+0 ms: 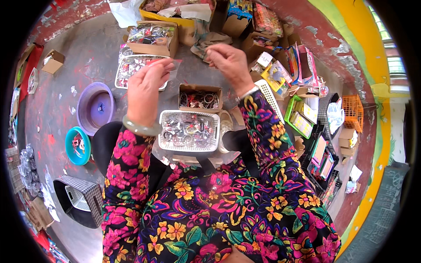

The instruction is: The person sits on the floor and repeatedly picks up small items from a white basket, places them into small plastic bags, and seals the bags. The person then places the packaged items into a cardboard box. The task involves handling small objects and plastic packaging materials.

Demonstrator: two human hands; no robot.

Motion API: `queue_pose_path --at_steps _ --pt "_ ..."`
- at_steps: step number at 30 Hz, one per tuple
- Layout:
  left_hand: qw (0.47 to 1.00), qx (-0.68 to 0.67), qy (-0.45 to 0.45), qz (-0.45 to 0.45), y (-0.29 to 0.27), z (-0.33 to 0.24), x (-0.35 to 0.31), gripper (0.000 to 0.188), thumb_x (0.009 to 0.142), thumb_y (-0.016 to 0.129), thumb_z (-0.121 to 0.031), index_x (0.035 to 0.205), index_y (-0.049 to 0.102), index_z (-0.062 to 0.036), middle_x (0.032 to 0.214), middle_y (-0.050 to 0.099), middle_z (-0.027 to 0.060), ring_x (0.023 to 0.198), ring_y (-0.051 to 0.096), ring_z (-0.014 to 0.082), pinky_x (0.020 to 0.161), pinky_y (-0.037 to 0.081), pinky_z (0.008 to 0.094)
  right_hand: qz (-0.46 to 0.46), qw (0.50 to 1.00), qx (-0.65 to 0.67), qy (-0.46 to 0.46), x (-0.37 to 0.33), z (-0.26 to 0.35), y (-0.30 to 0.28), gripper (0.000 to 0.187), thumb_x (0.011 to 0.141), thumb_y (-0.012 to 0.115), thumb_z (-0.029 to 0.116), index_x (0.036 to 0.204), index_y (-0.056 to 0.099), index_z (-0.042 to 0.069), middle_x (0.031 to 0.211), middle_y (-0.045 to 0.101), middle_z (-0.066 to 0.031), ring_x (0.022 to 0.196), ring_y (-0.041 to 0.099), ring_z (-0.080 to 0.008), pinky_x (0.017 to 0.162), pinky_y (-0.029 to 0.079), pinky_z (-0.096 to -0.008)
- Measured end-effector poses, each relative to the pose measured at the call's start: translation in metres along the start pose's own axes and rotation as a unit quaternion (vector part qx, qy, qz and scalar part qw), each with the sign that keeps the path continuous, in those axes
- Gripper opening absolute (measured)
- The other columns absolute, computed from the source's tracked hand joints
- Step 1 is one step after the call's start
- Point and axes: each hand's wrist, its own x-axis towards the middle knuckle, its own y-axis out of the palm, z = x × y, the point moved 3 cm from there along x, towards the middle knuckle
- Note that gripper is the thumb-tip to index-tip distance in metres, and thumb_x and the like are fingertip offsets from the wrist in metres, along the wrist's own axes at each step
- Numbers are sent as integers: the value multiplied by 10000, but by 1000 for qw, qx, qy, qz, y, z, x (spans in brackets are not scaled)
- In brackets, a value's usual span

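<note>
My left hand (147,87) is raised over the far white basket (117,78), fingers pinched on a small clear plastic bag (175,70) with a reddish edge. To its right, my right hand (231,63) is held up with thumb and fingertips pressed together; whatever is between them is too small to make out. Below and between the hands stands a small cardboard box (187,105) of loose dark and pale trinkets. Nearer to me, a white plastic basket (215,147) holds many small clear packets. Similar packets lie in the far basket.
On the left are a purple basin (83,115), a teal basin (70,151) and a checked bin (90,193) on its side. A box of packets (153,49) stands beyond. At right are a green basket (289,109), black crates (326,186) and an orange crate (353,114).
</note>
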Motion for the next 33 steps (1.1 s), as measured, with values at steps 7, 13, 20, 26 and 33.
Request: queue_pose_path --at_steps 7,13,20,26,33 --pt "999 -12 37 0 -12 -28 -20 257 905 413 -85 1015 571 86 1035 604 165 979 584 226 882 445 319 309 847 -372 221 -28 -203 9 174 698 587 197 752 683 64 695 651 -90 653 609 -180 658 481 -294" --pt "998 12 58 -13 -11 -31 -30 258 906 405 -66 1000 586 92 991 624 151 944 593 204 888 433 314 251 890 -223 308 -55 -287 38 227 728 628 177 857 660 -6 717 651 -128 569 614 -186 586 503 -290" --pt "999 41 0 -30 -7 -33 -41 258 889 428 -57 1034 581 92 949 637 149 890 590 163 851 423 265 231 814 -359 394 -54 -326 80 268 765 565 250 806 669 6 884 641 -183 833 624 -309 742 482 -392" --pt "1000 14 -10 5 -1 -32 -39 256 897 432 -63 1040 581 88 956 638 132 884 580 135 832 427 250 174 838 -437 277 -61 -326 76 259 741 520 227 797 669 23 888 619 -206 865 589 -360 760 469 -415" --pt "999 31 -23 30 -4 -15 -27 262 913 404 -87 1023 569 85 1073 591 168 1021 567 224 900 433 326 301 854 -220 362 -38 -234 37 265 738 558 257 769 638 7 744 636 -129 707 618 -228 613 493 -348"
